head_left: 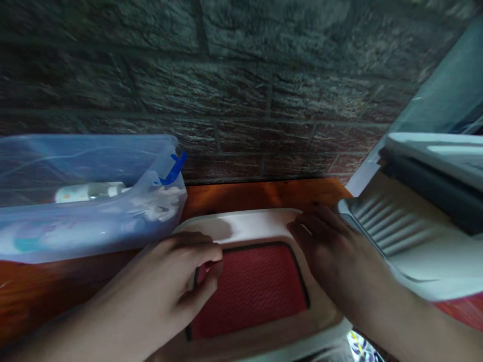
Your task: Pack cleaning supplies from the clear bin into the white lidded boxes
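Between my hands lies a pale, rounded rectangular plastic tray or lid (249,225); which of the two, I cannot tell. A red textured panel (252,291) with a dark border fills its middle. My left hand (192,276) is over its left side, fingers curled and the thumb close to the index fingertip. Whatever may be between those fingertips is too small to make out. At the far right corner, my right hand (324,246) grips the pale rim, thumb on the inner side and fingers bent over the edge. My hands cover parts of both side rims.
A translucent plastic bin (94,221) on the left holds a white bottle (90,191) and crumpled white material. Blue tape (175,168) sticks to its corner. On the right stands a white ribbed appliance or container (407,241). A brick-patterned wall (241,90) rises behind the wooden surface (226,198).
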